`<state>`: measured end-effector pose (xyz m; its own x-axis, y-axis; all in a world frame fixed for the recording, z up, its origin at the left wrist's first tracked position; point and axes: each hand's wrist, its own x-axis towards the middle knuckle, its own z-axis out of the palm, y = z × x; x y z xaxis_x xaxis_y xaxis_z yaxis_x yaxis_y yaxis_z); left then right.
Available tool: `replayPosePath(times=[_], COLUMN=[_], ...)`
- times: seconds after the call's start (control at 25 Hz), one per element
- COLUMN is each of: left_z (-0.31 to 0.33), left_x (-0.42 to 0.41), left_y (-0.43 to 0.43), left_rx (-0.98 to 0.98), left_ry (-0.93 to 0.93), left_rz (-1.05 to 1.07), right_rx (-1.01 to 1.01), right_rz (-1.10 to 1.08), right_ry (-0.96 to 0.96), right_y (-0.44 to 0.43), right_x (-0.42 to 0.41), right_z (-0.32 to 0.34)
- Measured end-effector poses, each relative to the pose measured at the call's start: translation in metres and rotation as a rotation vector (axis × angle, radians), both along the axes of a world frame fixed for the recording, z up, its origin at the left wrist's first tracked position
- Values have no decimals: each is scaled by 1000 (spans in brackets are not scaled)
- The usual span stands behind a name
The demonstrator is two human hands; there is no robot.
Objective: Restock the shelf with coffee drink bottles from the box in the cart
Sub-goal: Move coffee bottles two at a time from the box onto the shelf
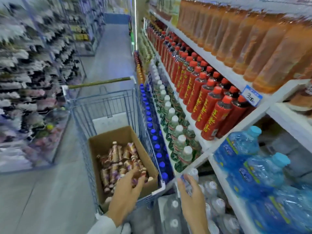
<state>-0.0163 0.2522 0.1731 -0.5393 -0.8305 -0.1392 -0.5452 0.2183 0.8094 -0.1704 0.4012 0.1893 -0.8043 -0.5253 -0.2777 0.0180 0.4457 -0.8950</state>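
A brown cardboard box point(108, 141) sits in a blue wire cart point(104, 105) in the aisle. Several brown coffee drink bottles point(118, 159) with pale caps lie jumbled inside it. My left hand point(125, 196) reaches into the box and its fingers rest on the bottles at the near right corner; the blur hides whether it grips one. My right hand point(192, 198) hovers to the right of the cart, fingers straight, in front of clear white-capped bottles point(211, 196) low on the shelf point(236, 132). It holds nothing.
The shelf unit on the right carries red-labelled bottles point(207, 102), orange drinks point(253, 39), large blue water bottles point(249, 162) and blue-capped bottles point(152, 132). Blurred racks point(25, 81) line the left side. Grey floor point(42, 200) stretches along the aisle past the cart.
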Motion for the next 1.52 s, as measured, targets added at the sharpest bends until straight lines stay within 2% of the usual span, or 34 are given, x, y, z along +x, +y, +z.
replayPosePath(times=[0.2, 0.48, 0.72, 1.08, 1.28, 1.52], left_z=[-42, -101, -151, -283, -321, -302], left_x=[53, 83, 54, -3, -15, -4], left_y=[-28, -79, -124, -179, -174, -171], left_rx=[164, 322, 486, 927, 1079, 985], left_ry=[-43, -132, -180, -524, -433, -368], left_rz=[188, 285, 332, 330, 577, 599], right_rx=[154, 403, 450, 464, 487, 497], right_rz=[29, 117, 174, 229, 269, 365], right_ry=[-85, -176, -156, -237, -274, -293], right_y=[-33, -80, -122, -164, -172, -182], right_x=[15, 24, 34, 8, -4, -12], right_z=[-59, -99, -101, -124, -137, -136])
